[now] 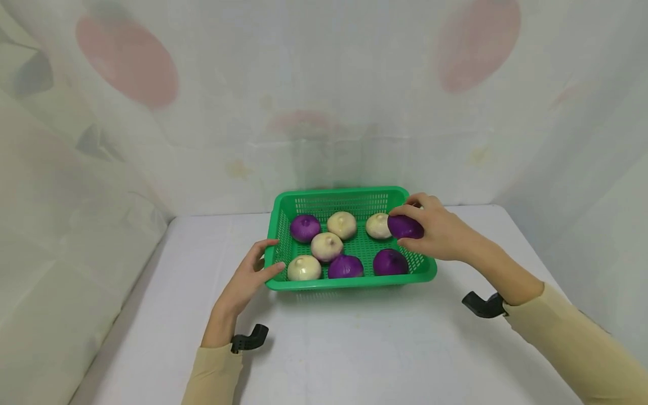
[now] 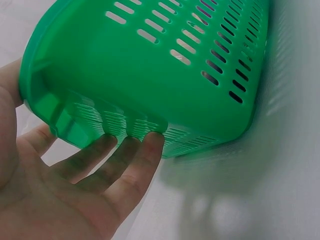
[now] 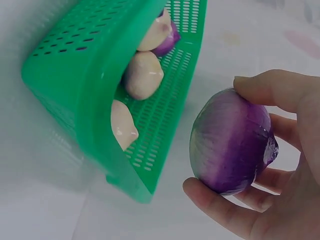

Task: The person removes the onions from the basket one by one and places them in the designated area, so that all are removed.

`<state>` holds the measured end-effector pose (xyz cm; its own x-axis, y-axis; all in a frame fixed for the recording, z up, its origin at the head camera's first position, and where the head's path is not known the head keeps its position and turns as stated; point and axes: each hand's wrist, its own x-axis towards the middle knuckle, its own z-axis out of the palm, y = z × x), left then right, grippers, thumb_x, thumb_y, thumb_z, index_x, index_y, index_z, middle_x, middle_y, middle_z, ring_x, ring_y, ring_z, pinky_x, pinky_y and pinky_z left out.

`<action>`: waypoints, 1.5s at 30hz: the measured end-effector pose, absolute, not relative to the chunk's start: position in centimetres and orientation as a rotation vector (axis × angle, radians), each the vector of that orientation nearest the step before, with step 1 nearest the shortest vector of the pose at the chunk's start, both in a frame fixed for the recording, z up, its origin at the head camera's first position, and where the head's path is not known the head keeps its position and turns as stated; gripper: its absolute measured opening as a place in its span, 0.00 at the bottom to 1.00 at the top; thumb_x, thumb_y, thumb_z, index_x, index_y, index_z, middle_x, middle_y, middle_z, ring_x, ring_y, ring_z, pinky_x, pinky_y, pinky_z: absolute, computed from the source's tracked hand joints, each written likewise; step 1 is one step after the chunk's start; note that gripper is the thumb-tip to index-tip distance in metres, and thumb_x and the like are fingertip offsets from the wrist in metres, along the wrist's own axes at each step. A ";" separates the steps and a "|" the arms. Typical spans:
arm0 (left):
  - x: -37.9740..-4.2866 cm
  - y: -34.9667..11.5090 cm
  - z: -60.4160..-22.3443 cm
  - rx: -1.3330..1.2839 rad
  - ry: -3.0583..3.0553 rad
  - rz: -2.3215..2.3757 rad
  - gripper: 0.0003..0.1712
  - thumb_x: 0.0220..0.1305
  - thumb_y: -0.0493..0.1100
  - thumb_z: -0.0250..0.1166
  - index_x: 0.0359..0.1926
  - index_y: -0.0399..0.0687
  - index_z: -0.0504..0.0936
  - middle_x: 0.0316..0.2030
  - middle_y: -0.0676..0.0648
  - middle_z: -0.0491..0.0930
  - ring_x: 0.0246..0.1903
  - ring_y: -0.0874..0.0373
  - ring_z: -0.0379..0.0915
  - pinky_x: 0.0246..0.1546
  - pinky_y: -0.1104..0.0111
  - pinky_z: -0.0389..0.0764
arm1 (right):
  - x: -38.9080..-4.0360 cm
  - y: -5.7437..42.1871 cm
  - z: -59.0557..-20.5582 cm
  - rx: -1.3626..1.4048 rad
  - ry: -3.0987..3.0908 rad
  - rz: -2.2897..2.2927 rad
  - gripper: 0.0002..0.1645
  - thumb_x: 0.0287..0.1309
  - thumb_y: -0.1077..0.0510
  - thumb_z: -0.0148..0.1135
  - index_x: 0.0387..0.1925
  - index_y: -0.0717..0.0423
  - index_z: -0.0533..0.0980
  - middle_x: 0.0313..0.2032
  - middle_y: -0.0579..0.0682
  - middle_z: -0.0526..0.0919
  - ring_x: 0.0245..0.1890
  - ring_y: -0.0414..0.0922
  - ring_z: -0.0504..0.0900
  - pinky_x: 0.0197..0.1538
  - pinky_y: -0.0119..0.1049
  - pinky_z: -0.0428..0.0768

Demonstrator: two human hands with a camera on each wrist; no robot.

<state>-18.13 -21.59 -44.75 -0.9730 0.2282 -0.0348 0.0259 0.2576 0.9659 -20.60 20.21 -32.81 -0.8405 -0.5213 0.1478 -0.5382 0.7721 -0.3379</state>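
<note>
A purple onion [image 1: 405,226] is pinched between the fingers and thumb of my right hand [image 1: 440,230], above the right end of a green plastic basket [image 1: 349,284]. The right wrist view shows this onion [image 3: 230,142] in the curled fingers, paler on one side, its pointed tip toward the palm. At the basket's left end, my left hand [image 1: 250,275] grips the rim. In the left wrist view the fingers [image 2: 135,177] press the slotted outer wall [image 2: 125,75]. Inside the basket sit 3 purple onions, one at the back left [image 1: 305,228], and several white onions, one beside the held onion [image 1: 377,226].
The basket stands on a white-covered table [image 1: 349,349], close to a white curtain [image 1: 324,152] with faded red prints behind it. More sheeting [image 1: 66,225] hangs at the left side and at the right [image 1: 592,214]. Each wrist wears a black mount [image 1: 483,305].
</note>
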 end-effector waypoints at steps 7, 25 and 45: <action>-17.1 -21.0 -42.4 0.235 2.327 1.794 0.36 0.64 0.49 0.64 0.69 0.54 0.59 0.71 0.46 0.49 0.68 0.40 0.49 0.60 0.39 0.56 | -20.6 21.4 -32.2 0.787 -2.919 0.631 0.28 0.53 0.49 0.68 0.57 0.41 0.73 0.57 0.55 0.64 0.55 0.55 0.64 0.40 0.48 0.80; -18.3 -22.1 -45.0 0.244 2.373 1.791 0.37 0.61 0.56 0.65 0.67 0.61 0.61 0.71 0.50 0.50 0.68 0.39 0.50 0.59 0.37 0.56 | -24.3 25.3 -33.7 0.554 -2.917 0.681 0.30 0.55 0.52 0.66 0.59 0.50 0.71 0.55 0.64 0.63 0.54 0.63 0.63 0.44 0.61 0.76; -17.0 -21.0 -42.1 0.242 2.328 1.771 0.37 0.63 0.51 0.65 0.68 0.54 0.58 0.71 0.47 0.49 0.68 0.38 0.49 0.59 0.38 0.57 | -27.3 28.0 -41.1 0.323 -2.986 0.606 0.34 0.56 0.46 0.64 0.62 0.51 0.68 0.57 0.68 0.61 0.54 0.66 0.62 0.43 0.67 0.73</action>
